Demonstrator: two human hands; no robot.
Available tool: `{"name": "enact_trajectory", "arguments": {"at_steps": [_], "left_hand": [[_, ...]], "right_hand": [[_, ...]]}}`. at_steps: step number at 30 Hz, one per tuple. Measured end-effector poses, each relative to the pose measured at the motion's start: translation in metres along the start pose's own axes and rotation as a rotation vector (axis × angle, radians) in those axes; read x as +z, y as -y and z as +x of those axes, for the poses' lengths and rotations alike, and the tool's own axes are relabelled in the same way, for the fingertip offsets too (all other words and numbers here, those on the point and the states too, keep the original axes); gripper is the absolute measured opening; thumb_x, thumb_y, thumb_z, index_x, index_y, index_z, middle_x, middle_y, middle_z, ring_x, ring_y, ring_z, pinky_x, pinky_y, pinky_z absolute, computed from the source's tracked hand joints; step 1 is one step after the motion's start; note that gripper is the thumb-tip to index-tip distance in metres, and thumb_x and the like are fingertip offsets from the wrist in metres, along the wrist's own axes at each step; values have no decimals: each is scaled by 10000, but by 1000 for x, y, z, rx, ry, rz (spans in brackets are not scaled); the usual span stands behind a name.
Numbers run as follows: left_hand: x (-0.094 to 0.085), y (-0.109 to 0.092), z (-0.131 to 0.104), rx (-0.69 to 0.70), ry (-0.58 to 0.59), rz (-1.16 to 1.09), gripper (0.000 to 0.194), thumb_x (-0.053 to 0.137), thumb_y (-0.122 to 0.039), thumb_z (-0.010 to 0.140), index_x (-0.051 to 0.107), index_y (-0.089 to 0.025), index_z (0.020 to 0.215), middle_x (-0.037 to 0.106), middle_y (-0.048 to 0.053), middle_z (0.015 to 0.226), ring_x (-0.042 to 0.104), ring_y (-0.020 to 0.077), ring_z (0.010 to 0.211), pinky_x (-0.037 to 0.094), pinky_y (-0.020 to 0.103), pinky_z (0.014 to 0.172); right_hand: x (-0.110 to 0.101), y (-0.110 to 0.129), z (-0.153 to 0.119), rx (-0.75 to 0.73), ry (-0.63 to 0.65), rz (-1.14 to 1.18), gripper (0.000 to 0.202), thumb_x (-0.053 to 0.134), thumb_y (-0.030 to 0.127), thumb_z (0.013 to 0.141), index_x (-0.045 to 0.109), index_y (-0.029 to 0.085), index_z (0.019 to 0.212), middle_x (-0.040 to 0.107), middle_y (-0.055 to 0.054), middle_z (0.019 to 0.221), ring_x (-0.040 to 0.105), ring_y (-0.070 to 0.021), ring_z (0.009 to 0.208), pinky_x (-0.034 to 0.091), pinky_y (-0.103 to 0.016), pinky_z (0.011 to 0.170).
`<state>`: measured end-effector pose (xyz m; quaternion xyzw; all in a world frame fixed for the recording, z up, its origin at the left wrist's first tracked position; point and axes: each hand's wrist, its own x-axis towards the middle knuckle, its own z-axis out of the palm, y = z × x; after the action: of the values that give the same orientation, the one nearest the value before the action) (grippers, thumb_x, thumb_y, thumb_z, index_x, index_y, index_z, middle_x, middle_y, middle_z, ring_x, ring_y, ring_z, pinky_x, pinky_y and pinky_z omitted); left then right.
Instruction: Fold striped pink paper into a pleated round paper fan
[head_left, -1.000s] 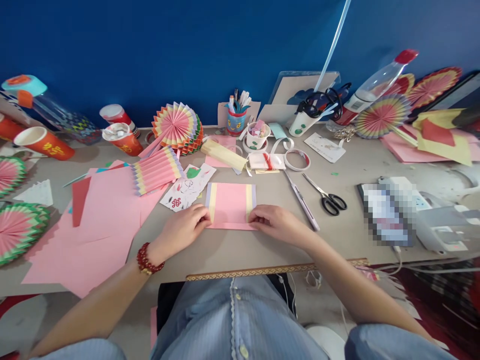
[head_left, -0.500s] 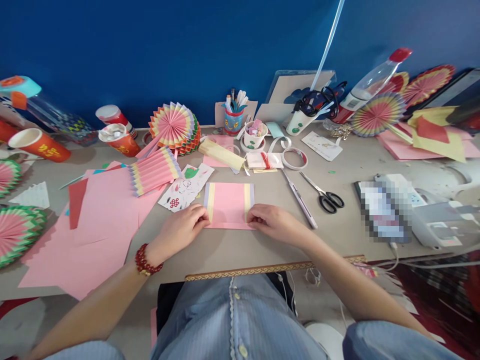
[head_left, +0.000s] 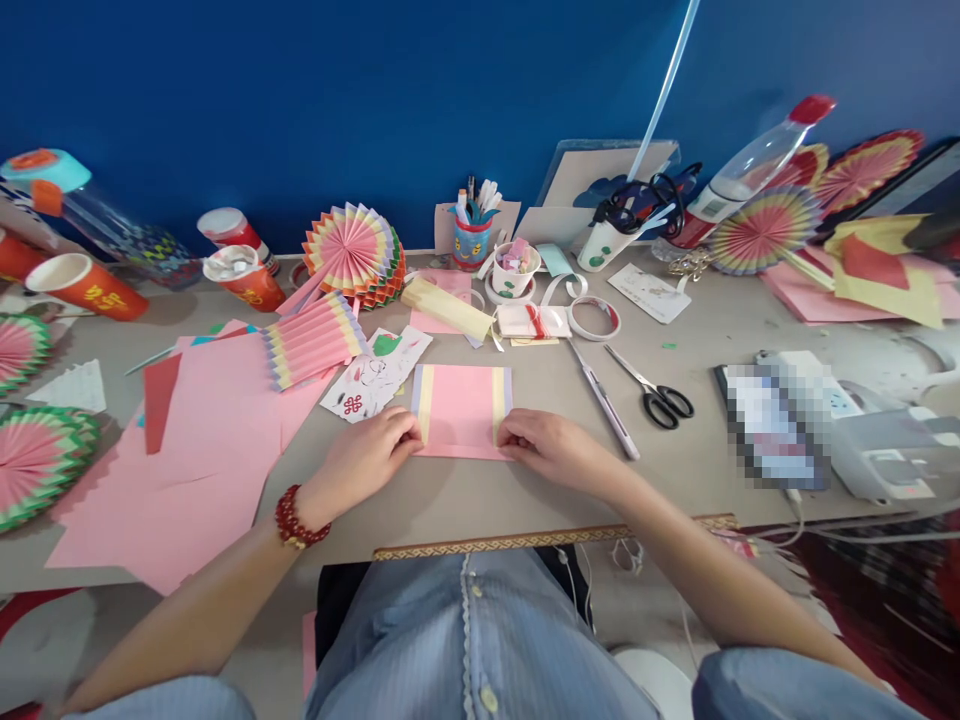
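A pink sheet of paper [head_left: 463,405] with yellow and lilac strips along both sides lies on the desk in front of me. Its near edge shows a narrow fold line. My left hand [head_left: 377,448] pinches the near left corner, fingers closed. At the near right corner, my right hand [head_left: 544,447] grips the same sheet between thumb and curled fingers. Beyond the left hand lies a white card with a red knot print [head_left: 379,375]. A lilac cutter knife [head_left: 604,400] and black-handled scissors [head_left: 660,398] rest to the right of the sheet.
Large pink sheets [head_left: 217,420] and a pleated paper strip [head_left: 319,340] spread at left. Behind stand a paper fan rosette [head_left: 351,250], a pen cup [head_left: 472,240] and a tape roll [head_left: 595,318]. A phone [head_left: 772,425] with a cable lies at right. Red paper cups [head_left: 97,287] stand back left.
The view has shifted slightly, so everything sits a little further right. Both hands keep hold of the paper's near corners; otherwise little differs.
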<state>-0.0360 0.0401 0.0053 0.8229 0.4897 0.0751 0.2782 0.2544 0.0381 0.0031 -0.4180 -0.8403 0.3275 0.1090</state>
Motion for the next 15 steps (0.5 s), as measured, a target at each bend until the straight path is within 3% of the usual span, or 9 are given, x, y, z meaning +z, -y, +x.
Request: {"name": "enact_trajectory", "arguments": {"at_steps": [15], "left_hand": [[0, 3, 1, -3, 26, -17, 143, 501, -254, 962, 569, -208, 845, 583, -3, 877, 575, 153, 749, 398, 284, 681]], "right_hand": [[0, 2, 2, 15, 14, -11, 149, 487, 90, 889, 563, 206, 833, 602, -11, 834, 537, -149, 734, 384, -250, 671]]}}
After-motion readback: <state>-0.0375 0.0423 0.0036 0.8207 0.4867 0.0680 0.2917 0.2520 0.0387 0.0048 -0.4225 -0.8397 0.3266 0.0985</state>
